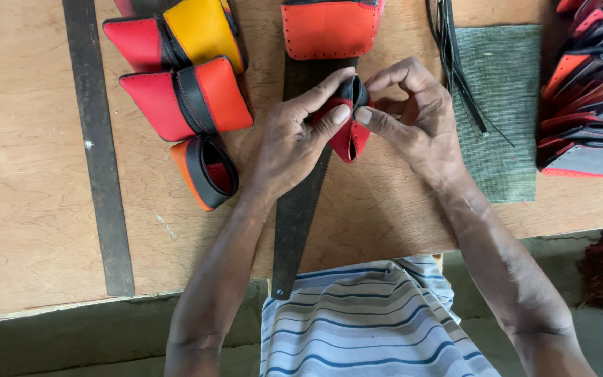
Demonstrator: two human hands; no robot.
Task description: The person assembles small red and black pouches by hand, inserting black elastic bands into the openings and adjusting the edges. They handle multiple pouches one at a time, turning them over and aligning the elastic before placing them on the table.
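Between both hands, over the bench's middle, sits a small red-and-black leather pouch [349, 122], long axis running toward the near edge. Left hand [294, 143] and right hand [413, 115] both pinch it, thumbs almost meeting, neither nearer. Dark saw blade [294, 216] lies beneath. Finished pouches [183, 101] lie left; green mat [504, 112] right. Nothing obstructs.

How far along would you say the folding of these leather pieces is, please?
Done: folded red and orange pieces lie left on the table. In hand: left hand and right hand pinch a red-and-black piece. Left: the stack at right looks unfolded.
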